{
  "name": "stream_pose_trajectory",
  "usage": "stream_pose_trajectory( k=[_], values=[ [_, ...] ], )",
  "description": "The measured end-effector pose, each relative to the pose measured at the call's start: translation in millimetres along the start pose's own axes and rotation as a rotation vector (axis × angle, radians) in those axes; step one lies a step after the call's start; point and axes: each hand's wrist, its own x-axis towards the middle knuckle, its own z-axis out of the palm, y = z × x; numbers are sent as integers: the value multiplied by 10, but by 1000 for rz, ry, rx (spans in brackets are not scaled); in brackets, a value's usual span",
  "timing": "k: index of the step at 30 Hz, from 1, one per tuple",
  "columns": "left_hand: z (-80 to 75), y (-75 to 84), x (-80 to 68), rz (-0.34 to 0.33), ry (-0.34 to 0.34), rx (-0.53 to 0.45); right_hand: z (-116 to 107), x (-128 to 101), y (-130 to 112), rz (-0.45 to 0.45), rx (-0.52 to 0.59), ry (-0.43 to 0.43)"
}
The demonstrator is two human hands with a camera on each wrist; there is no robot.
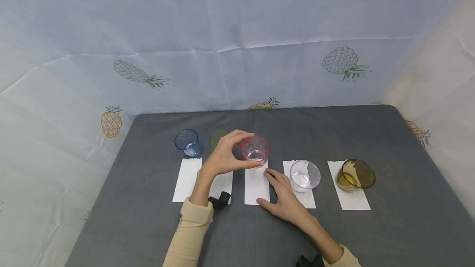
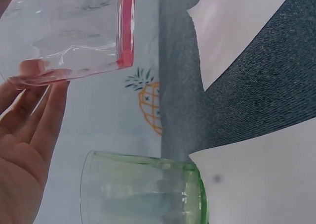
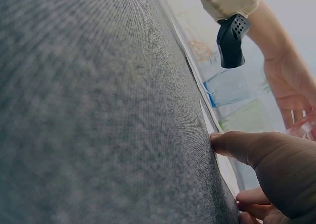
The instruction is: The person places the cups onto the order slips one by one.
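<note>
My left hand (image 1: 224, 153) grips a pink glass (image 1: 261, 150) between thumb and fingers. In the left wrist view the base of that pink glass (image 2: 74, 33) is held off the table, above the middle white paper (image 1: 256, 186). My right hand (image 1: 283, 197) rests on this paper, thumb near its front edge and fingertips near its right side. Its thumb (image 3: 237, 144) touches the paper edge in the right wrist view. Behind the left hand, a green glass (image 2: 148, 189) stands upright, partly hidden in the head view.
A blue glass (image 1: 188, 143) stands behind the leftmost paper (image 1: 185, 182). To the right, a clear glass (image 1: 304, 176) and a brown glass (image 1: 355, 175) each stand on a paper strip. Grey cloth (image 1: 148, 226) covers the table; a pineapple-print curtain (image 1: 230, 77) hangs behind.
</note>
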Motion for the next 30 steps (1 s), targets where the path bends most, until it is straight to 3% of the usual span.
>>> stream_pose_trajectory(
  k=[18,30],
  values=[
    [23,-1,-124,4,27,-24,13,3,-3,20,-2,-12],
    [12,29,-143,3,-24,-25,7,0,1,16,9,-8]
  ],
)
